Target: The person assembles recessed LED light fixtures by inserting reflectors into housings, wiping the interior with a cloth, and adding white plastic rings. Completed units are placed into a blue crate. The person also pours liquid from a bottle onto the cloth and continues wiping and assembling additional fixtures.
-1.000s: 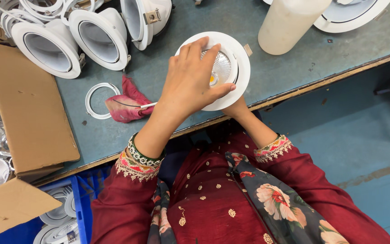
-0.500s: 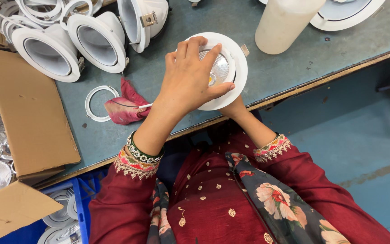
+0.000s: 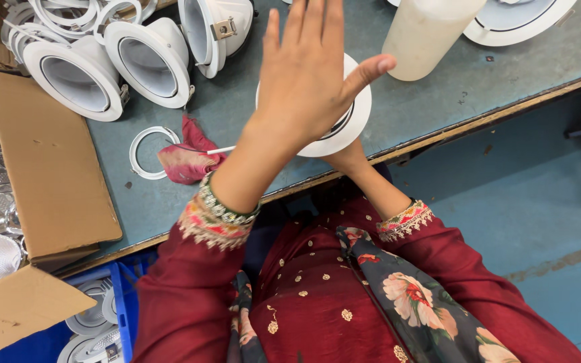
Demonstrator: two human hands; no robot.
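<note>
The left hand (image 3: 307, 81) hovers flat above the lamp (image 3: 354, 121), fingers spread and straight, thumb out toward 2 o'clock, gripping nothing. It covers most of the lamp from view; only the white rim shows at 3 to 5 o'clock of the palm. The lamp is a round white housing and sits on the bench (image 3: 438, 107) close to its near edge, at the centre of the view.

The right hand (image 3: 345, 159) is mostly hidden under the lamp's rim at 6 o'clock; its wrist rises from below the bench edge. Whether its fingers are open or closed cannot be told.

At 9 o'clock of the lamp lies a red rag (image 3: 186, 158) with a thin white stick (image 3: 222, 150) across it, and just beyond, a white ring (image 3: 149, 152). At 10 to 11 o'clock several more white housings (image 3: 146, 60) lie tipped on their sides. At 1 o'clock stands a pale bottle (image 3: 428, 33), near the lamp but apart from it. A cardboard flap (image 3: 45, 175) lies at far 9 o'clock, and a blue crate (image 3: 121, 296) shows at 7 o'clock under the bench.
</note>
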